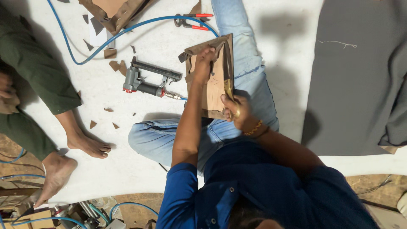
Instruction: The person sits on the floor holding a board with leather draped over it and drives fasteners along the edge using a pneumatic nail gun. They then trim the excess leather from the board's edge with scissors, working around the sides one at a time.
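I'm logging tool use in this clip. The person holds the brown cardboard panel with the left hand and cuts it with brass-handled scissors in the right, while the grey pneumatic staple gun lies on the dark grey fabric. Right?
Not quite. In the head view the grey pneumatic staple gun lies on the white floor sheet, not the dark grey fabric. The rest holds: left hand on the brown cardboard panel, right hand working the brass-handled scissors.

I'm sitting on a white sheet (140,25) spread over the floor. On it, at ten o'clock from my knee, lies a grey air stapler (148,80) on a blue hose (80,59). Red-handled pliers (193,21) lie at twelve, brown cardboard scraps (116,65) scatter at ten, and grey fabric (356,76) lies at three.
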`<state>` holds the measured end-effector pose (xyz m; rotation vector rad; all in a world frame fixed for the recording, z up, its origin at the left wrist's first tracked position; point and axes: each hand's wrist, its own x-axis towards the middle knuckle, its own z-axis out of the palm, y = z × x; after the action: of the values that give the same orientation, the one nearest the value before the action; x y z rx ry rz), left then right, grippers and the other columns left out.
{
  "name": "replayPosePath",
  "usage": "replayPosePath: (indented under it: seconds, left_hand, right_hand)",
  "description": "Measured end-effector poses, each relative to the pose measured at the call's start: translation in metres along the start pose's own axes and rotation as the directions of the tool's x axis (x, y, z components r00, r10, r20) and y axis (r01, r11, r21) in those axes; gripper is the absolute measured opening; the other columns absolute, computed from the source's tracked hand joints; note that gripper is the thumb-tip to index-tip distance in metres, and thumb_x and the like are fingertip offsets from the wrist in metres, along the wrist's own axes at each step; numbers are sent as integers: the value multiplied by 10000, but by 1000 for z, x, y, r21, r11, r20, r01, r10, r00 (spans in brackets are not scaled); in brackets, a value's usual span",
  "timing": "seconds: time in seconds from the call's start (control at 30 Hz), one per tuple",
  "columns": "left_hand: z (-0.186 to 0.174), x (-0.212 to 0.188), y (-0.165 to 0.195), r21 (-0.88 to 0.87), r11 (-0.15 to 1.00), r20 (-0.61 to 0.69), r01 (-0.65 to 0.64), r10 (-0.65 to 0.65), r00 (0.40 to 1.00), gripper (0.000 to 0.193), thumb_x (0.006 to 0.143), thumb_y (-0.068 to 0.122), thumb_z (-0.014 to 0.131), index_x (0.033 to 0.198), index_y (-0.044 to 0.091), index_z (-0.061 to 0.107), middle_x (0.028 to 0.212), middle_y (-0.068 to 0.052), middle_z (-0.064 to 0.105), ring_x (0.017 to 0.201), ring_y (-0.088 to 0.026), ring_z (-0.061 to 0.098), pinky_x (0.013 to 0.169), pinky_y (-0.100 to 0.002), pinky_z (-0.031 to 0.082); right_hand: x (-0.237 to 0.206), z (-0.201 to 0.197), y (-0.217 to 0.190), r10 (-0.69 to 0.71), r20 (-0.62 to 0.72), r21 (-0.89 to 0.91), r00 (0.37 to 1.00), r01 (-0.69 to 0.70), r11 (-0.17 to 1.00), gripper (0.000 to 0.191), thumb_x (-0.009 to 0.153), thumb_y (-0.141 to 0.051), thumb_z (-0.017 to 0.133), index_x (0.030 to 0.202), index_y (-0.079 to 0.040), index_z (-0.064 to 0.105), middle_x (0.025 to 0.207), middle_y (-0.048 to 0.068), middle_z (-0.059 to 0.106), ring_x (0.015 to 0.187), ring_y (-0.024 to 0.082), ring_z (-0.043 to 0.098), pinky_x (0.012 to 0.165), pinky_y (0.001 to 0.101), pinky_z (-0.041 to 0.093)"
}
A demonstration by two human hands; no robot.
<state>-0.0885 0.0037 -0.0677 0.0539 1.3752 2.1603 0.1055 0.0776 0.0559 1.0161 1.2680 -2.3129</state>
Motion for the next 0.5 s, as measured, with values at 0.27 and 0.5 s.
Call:
replayPosePath:
  seconds: [0.27, 0.5]
  left_hand:
    - [18, 3, 12, 27, 956, -113, -291, 292, 950, 137, 990, 118, 711, 1057, 88, 595, 967, 32, 580, 910, -86, 531, 832, -243, 452]
    - [12, 11, 17, 804, 427, 168, -415, 506, 846, 183, 986, 175, 638, 1122, 64, 690, 1018, -127, 700, 926, -325, 622, 843, -408, 499]
  right_hand:
    - [-52, -79, -27, -130, 63, -855, 989, 121, 504, 416, 942, -487, 620, 837, -85, 637, 614, 76, 601, 532, 201, 588, 521, 374, 462]
    - [-74, -138, -143, -515, 366, -825, 775, 14, -564, 583, 774, -623, 799, 854, -63, 657, 796, 122, 651, 736, 324, 653, 608, 436, 505]
